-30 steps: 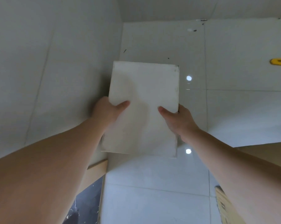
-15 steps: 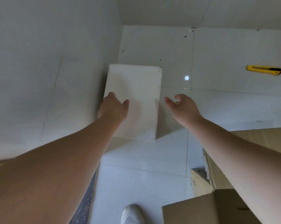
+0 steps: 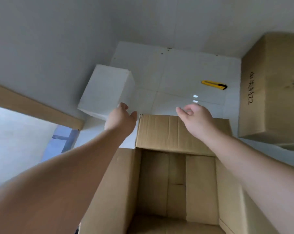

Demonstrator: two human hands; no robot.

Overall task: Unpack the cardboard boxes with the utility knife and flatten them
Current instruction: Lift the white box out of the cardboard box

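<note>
left hand empty, fingers loose, just beside matte white block | right hand empty, fingers lightly curled | open corrugated cardboard box below both hands | yellow utility knife on glossy floor tiles beyond right hand | closed carton far right

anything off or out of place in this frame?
Mostly fine. The white block sits tilted against the wall, one edge apparently off the floor. The utility knife lies loose on the tiles, away from both hands. The open cardboard box looks undamaged.
</note>
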